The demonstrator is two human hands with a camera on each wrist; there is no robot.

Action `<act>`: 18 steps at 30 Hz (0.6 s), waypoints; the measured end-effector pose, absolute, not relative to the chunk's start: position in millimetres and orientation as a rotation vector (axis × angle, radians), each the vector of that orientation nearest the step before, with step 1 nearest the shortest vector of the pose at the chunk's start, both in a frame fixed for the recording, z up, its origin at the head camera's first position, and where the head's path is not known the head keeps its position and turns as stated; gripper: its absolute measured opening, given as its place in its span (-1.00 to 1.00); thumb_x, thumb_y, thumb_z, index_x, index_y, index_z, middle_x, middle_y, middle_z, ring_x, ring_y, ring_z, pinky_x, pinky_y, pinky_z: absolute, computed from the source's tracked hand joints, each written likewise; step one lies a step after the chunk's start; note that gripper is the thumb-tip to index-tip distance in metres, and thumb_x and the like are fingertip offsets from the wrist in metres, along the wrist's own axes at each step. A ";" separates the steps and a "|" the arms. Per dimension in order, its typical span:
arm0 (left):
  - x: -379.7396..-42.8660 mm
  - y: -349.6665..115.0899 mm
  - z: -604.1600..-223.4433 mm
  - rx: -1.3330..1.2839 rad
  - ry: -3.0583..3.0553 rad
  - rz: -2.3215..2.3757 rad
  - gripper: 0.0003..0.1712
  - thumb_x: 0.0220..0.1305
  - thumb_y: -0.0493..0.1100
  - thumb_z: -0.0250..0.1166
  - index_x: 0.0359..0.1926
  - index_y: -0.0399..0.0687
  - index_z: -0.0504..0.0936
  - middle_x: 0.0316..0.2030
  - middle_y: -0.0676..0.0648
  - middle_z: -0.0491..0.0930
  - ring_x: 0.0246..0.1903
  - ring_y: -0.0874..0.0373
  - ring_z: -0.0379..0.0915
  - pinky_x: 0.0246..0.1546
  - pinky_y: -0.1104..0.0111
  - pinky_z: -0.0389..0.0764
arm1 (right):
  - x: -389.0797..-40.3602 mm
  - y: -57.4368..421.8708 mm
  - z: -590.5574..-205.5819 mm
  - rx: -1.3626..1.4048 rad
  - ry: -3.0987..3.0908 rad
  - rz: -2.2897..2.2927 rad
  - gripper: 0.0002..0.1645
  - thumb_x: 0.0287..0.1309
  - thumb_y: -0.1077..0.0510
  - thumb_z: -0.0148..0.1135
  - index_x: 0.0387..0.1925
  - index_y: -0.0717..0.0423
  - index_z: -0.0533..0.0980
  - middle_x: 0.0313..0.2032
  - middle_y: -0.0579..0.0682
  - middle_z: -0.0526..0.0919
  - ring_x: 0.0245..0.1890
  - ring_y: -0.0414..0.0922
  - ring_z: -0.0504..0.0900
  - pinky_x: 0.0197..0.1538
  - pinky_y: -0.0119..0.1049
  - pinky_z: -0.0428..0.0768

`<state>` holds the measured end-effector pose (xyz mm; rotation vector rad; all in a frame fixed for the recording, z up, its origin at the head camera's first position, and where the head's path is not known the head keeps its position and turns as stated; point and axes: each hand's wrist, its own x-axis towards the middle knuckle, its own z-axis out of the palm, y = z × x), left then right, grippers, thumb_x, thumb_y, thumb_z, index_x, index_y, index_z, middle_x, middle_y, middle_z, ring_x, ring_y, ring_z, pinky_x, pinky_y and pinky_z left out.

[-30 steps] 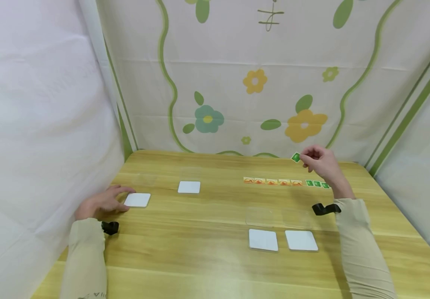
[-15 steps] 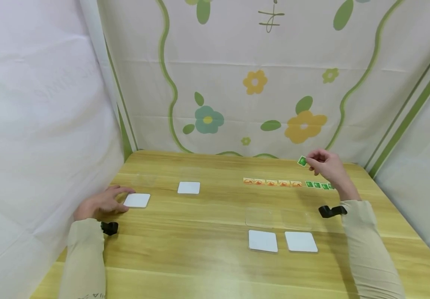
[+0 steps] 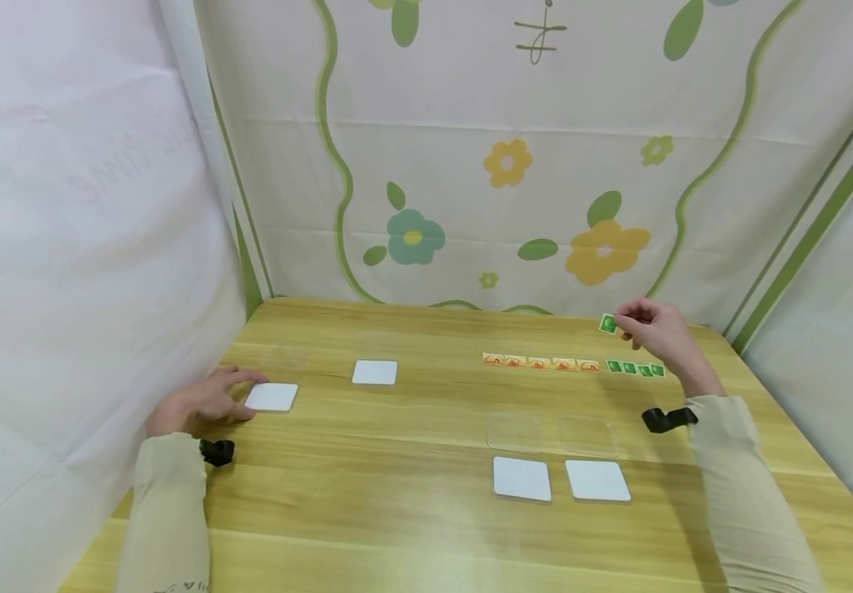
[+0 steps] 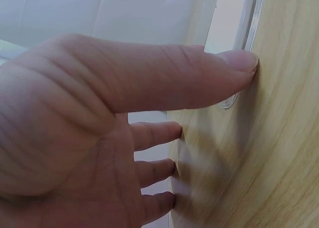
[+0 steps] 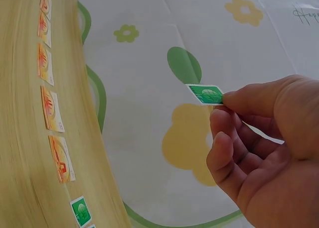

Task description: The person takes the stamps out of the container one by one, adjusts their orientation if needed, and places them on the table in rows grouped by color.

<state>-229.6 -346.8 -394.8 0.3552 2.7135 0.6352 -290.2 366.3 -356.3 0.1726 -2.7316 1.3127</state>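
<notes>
In the head view my right hand (image 3: 659,333) is raised above the back right of the table, pinching a small green stamp (image 5: 207,94) with a white border between thumb and forefinger. Below it, a row of orange stamps (image 3: 539,362) continues into several green stamps (image 3: 630,368), the last ones overlapping. Over at the left, my left hand (image 3: 212,397) spans a flat clear plastic case with a white top (image 3: 274,398), thumb and forefinger at its near and far corners. The thumb (image 4: 199,76) lies along the case's edge; the other fingertips rest on the wood, and the forefinger is hidden in the left wrist view.
Another white-topped case (image 3: 375,372) lies right of my left hand. Two more, a left one (image 3: 521,479) and a right one (image 3: 598,480), lie nearer the front, with transparent lids (image 3: 514,432) behind them. A flowered cloth (image 3: 456,165) hangs behind the table (image 3: 367,494).
My right hand has moved right and slightly down with the green stamp, uncovering the end of the green row. The left hand has stayed at its case.
</notes>
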 end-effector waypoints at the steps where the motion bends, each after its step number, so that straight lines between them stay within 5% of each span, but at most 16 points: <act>1: -229.7 -346.7 -394.9 0.349 2.711 0.635 -0.29 0.17 -0.06 0.42 0.32 -0.13 0.41 0.31 -0.58 0.09 0.21 -0.50 0.09 0.07 -0.30 0.28 | -290.1 367.2 -356.5 0.172 -2.736 1.309 -0.57 0.36 -0.07 0.15 -0.05 0.24 0.50 -0.42 -0.15 0.60 -0.45 -0.22 0.55 -0.41 -0.33 0.59; 5: -230.3 -346.7 -396.1 0.332 2.705 0.631 -0.28 0.18 -0.05 0.41 0.33 -0.10 0.40 0.33 -0.58 0.07 0.22 -0.49 0.09 0.08 -0.30 0.27 | -290.5 371.0 -357.5 0.158 -2.745 1.312 -0.56 0.37 -0.07 0.14 -0.04 0.25 0.51 -0.43 -0.19 0.59 -0.45 -0.23 0.54 -0.41 -0.32 0.59; 18: -229.3 -346.7 -395.3 0.328 2.698 0.640 -0.28 0.19 -0.06 0.40 0.34 -0.10 0.39 0.33 -0.59 0.06 0.23 -0.49 0.08 0.08 -0.30 0.28 | -295.6 389.7 -364.7 0.175 -2.826 1.196 -0.59 0.42 -0.03 0.06 -0.03 0.27 0.51 -0.33 0.15 0.61 -0.47 -0.23 0.54 -0.41 -0.31 0.60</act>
